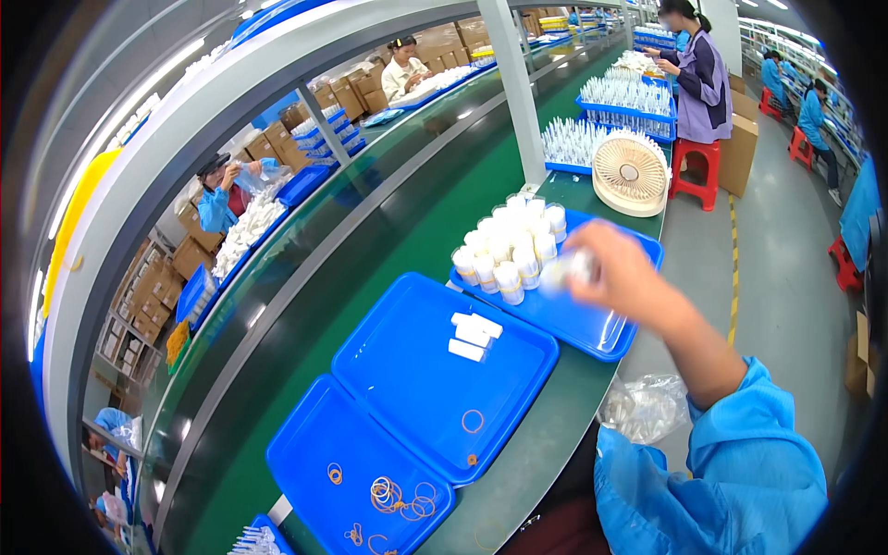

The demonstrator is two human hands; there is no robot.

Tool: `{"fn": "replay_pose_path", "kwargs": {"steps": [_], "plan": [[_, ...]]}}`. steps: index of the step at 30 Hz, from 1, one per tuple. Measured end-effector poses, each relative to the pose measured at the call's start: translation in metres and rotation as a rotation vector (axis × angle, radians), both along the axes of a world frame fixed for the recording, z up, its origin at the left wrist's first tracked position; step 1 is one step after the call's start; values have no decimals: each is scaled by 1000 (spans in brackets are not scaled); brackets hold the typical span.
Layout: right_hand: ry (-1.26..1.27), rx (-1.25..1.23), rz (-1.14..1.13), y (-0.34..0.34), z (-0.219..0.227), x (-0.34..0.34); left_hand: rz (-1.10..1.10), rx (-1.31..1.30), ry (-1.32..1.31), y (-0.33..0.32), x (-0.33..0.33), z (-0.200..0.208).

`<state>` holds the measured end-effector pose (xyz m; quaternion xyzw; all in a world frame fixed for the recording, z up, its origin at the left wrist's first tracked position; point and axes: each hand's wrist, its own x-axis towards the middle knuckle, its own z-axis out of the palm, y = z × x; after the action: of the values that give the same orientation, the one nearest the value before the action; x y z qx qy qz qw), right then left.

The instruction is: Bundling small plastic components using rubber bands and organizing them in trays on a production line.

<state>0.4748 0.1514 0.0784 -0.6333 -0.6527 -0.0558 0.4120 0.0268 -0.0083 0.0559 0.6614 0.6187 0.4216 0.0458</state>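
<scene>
My right hand [610,273] is above the far blue tray [606,338], its fingers closed round a whitish cylindrical bundle [558,274], blurred by motion. Beside it, on the left of that tray, several white cylindrical bundles [504,245] with yellowish bands stand upright, packed close together. In the middle blue tray [407,342] lie a few loose white pieces [474,335] and a thin rubber band [473,422]. More tan rubber bands [387,495] are scattered in the nearest blue tray [305,444]. My left hand is out of view.
A round beige fan [631,171] stands past the far tray, near trays of upright white parts [629,95]. A grey post [513,92] rises beside the green conveyor belt [370,268]. Other people work across the belt and farther along. A clear plastic bag [645,407] hangs below the table edge.
</scene>
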Motion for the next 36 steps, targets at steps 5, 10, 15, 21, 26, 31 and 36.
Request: {"fn": "replay_pose_path", "kwargs": {"steps": [5, 10, 15, 21, 26, 31, 36], "plan": [[-50, -99, -156, 70, -24, 74, 365, -151, 433, -33, -105, 7], [23, -236, -61, 105, -49, 76, 541, -341, 597, -50, -147, -1], [4, -245, -32, 111, -65, 69, 637, -489, 685, -49, -169, -11], [-147, -161, -124, 87, -40, 47, 696, -679, 725, -36, -195, -19], [-98, -224, 259, 84, -20, -52, 774, -659, 834, -36, -224, -40], [-397, -384, 315, 123, -58, -109, 707, -647, 788, -40, -227, -34], [-547, -510, 516, 137, -74, -146, 746, -263, 525, -75, -185, -4]]}}
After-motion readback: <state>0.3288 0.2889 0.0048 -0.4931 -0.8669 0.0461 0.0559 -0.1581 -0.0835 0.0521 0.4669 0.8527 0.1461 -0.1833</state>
